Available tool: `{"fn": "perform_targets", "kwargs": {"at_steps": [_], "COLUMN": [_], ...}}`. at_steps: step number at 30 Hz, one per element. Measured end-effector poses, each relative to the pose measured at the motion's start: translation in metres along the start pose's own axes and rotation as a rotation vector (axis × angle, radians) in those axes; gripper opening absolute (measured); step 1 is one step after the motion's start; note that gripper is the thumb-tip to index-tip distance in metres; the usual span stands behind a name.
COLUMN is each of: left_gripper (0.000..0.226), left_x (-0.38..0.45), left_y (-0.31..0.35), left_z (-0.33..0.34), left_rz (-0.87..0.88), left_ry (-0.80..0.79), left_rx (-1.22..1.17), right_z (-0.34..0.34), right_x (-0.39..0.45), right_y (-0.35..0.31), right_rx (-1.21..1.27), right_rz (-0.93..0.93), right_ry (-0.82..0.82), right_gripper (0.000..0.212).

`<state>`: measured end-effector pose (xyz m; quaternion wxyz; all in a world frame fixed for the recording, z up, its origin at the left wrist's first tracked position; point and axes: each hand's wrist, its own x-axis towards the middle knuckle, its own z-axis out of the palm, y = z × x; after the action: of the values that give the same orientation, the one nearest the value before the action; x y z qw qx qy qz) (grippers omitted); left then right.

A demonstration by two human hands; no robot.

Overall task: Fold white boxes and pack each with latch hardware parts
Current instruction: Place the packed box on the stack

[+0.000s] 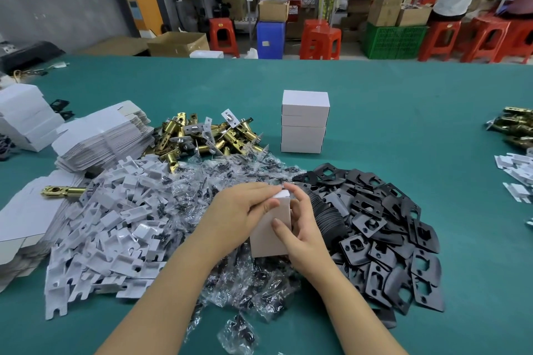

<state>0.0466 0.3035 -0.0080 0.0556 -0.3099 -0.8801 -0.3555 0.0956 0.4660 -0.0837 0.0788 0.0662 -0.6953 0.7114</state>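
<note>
Head view: with your left hand (245,210) clasping the white box (269,235) above the bagged-screw heap (230,181) and your right hand (300,228) pinching its top flap (281,194), tuck that flap squarely, keeping both grips firm.

Two bare forearms reach forward from the bottom edge and angle inward until the hands meet near the centre. The left hand (239,212) lies palm down, knuckles up, its fingers curled over the top left edge of a small white box (269,235), fingertips pressed at the upper corner. The right hand (300,228) faces it from the other side, wrist slightly bent, thumb laid across the front of the box and index finger arched up to the top corner. Both hands hold the box between them.
</note>
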Motion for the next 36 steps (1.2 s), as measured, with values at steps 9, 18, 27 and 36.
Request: {"fn": "perform_targets", "kwargs": {"at_steps": [9,18,27,36], "left_gripper": [0.023,0.025,0.024,0.025], "left_x": [0.008,0.013,0.015,0.008], "left_y": [-0.002,0.0,0.005,0.02], "left_z": [-0.013,-0.02,-0.021,-0.024], "left_rz": [-0.149,-0.121,-0.054,0.01], "left_ry": [-0.055,-0.121,-0.105,-0.148], "left_rx": [-0.176,-0.017,0.156,0.259], "right_z": [0.0,0.0,0.001,0.001], "right_x": [0.001,-0.001,-0.001,-0.003], "right_y": [-0.001,-0.003,0.001,0.0], "right_rx": [0.025,0.036,-0.009,-0.135], "right_rz": [0.015,0.031,0.025,-0.045], "right_ry": [-0.021,-0.034,-0.039,-0.036], "right_gripper": [0.062,0.065,0.073,0.072]}}
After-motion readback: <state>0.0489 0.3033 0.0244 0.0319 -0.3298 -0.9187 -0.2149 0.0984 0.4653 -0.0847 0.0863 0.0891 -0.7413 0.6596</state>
